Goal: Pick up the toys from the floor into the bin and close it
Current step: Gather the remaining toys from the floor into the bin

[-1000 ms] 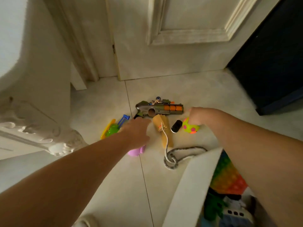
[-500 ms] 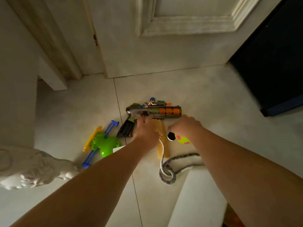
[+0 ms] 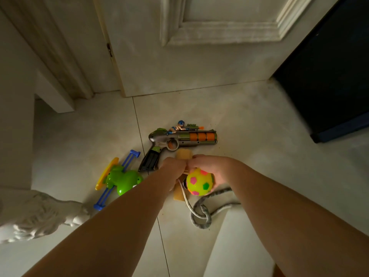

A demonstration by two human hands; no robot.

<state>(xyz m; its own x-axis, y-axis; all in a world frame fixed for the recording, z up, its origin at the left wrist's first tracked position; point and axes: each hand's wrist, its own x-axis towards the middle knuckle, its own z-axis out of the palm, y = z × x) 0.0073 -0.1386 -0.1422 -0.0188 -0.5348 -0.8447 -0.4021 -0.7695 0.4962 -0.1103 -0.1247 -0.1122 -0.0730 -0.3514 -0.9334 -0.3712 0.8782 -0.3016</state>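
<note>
Two closed grips: right hand (image 3: 208, 166) round spotted ball (image 3: 199, 184), left hand (image 3: 171, 170) round tan block (image 3: 183, 154).

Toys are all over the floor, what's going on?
A person is tidying toys off the pale tiled floor. Their right grip holds a yellow ball with pink and green patches. Their left grip is curled round a tan block-shaped toy with a white cord. The grey and orange toy gun, the green plastic frog toy and the grey patterned toy snake lie on the tiles.
</note>
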